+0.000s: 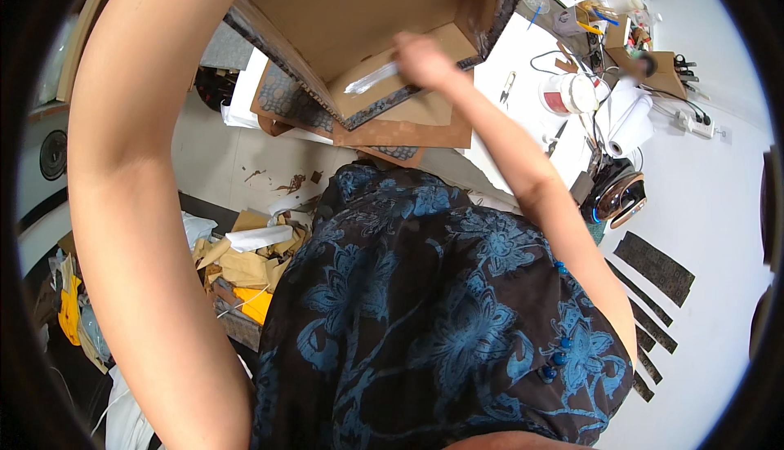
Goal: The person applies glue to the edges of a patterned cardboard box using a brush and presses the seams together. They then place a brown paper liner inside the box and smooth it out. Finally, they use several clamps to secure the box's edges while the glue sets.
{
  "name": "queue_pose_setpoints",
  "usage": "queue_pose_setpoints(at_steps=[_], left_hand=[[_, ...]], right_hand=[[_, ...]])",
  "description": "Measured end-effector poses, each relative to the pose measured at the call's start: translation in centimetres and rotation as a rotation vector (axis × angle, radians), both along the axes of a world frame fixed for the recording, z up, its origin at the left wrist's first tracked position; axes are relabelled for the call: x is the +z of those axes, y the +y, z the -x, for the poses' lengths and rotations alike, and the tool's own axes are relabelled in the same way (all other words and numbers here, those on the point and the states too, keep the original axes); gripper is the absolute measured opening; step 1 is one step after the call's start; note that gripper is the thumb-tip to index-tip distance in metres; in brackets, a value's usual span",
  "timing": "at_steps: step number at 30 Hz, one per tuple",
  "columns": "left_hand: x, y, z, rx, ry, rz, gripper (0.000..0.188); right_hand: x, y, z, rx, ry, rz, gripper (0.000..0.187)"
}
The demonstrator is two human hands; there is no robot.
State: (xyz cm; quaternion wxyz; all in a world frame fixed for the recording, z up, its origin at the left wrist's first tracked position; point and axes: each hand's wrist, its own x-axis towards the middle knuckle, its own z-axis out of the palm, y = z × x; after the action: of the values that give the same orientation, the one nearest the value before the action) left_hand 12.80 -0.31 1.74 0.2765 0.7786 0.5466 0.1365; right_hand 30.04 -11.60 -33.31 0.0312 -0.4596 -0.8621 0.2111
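Note:
A large open cardboard box point(327, 9) with a plain brown inside and dark patterned edges is tilted at the top of the view. My right hand point(426, 61) is inside it, near the lower wall, blurred by motion with its fingers curled. A white, crumpled-looking strip point(371, 79) runs from under this hand along the brown inner face; its exact kind is unclear. My left arm point(135, 164) rises along the left side and leaves at the upper edge, so my left hand is out of sight.
Flat brown and patterned boards point(408, 133) lie under the box on the white table point(498, 107). A white tub point(565, 93), a paper roll point(629, 119) and a small iron-like appliance point(622, 193) stand right. Scraps point(249, 266) fill a bin lower left. Dark patterned strips point(653, 269) lie at right.

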Motion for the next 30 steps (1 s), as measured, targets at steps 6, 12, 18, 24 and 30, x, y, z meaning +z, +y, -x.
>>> queue_pose_setpoints(at_steps=[6,12,18,24,30], left_hand=[[-0.2,0.1,-0.4,-0.035,-0.042,-0.014,0.116],[0.5,-1.0,-0.3,-0.072,-0.091,0.038,0.116],[1.7,-1.9,-1.0,-0.143,-0.118,0.122,0.115],[0.8,-0.8,-0.1,-0.126,-0.119,0.126,0.103],[1.5,-1.4,-2.1,-0.044,-0.165,0.177,0.094]], right_hand=[[-0.1,-3.1,2.6,-0.098,0.352,0.137,0.024],[2.4,4.0,-6.6,0.047,-0.250,-0.232,0.021],[2.7,-5.1,7.0,-0.005,0.330,0.366,0.026],[2.2,4.1,-5.5,-0.151,-0.146,-0.231,0.020],[1.6,-4.3,3.7,0.216,0.107,0.013,0.022]])
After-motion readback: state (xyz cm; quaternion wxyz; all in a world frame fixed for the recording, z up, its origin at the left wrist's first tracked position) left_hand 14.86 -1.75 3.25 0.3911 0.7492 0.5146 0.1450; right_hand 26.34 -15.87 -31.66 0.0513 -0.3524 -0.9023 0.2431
